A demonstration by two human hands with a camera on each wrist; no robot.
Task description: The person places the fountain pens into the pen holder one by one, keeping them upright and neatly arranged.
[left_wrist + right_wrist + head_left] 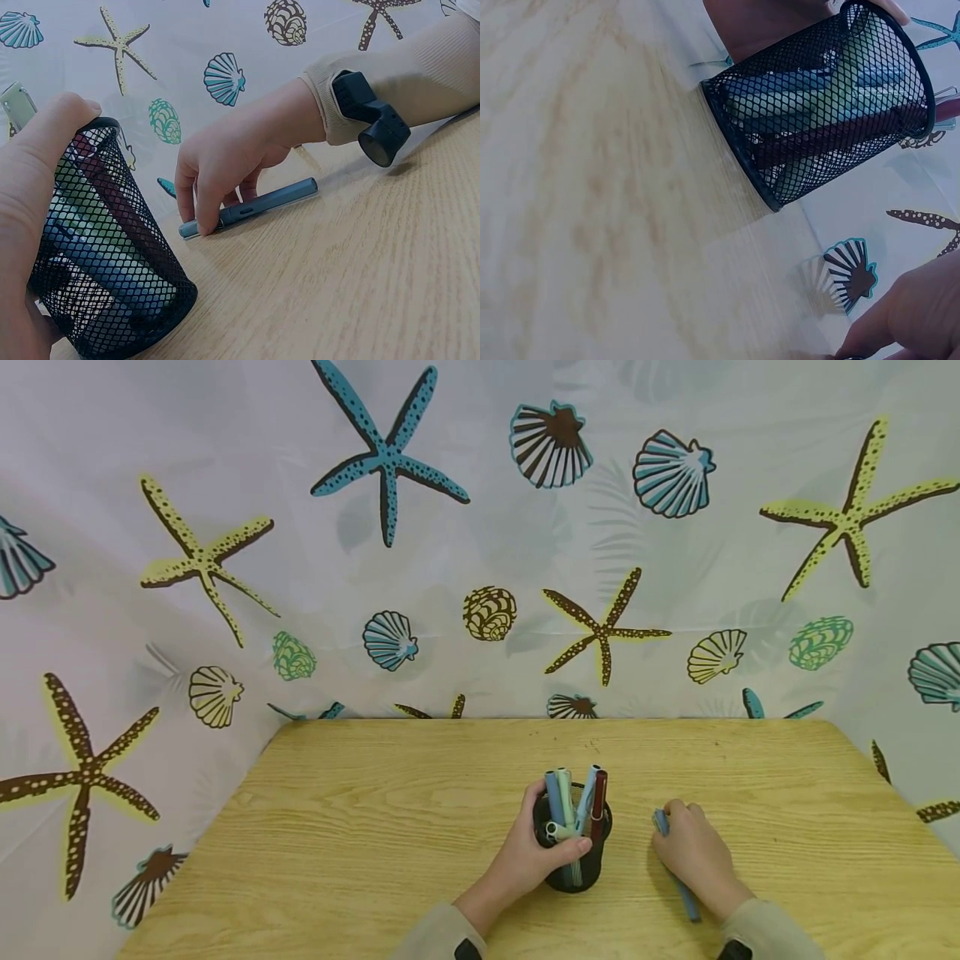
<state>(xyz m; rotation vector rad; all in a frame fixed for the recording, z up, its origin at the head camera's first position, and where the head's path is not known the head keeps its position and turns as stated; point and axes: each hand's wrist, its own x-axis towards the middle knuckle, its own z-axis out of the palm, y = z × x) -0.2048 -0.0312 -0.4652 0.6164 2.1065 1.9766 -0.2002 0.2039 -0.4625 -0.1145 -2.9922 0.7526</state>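
Sleeves: two beige knitted cuffs at the near table edge, each with a black wrist-worn camera mount.

Left hand (528,852): wrapped round the black wire-mesh pen cup (573,852), thumb on the far rim, fingers curled across the near side. Cup stands on the pale wooden table (360,827), near the front edge and about midway across.

Cup contents: several capped pens standing upright — blue, pale green and dark red barrels show above the rim; exact count is hard to tell through the mesh.

Right hand (693,852): palm down, fingertips pinching the front end of a slate-blue capped pen (251,208) that lies flat on the table. In the head view the hand covers most of the barrel.

Key relation: loose pen lies just to the right of the cup, apart from it. Its long axis runs roughly front to back, slightly slanted, rear end pointing toward the person's right sleeve. Right hand is on it; left hand is farther off and occupied with the cup.

Backdrop: white curtain printed with starfish and shells, behind and beside the table.
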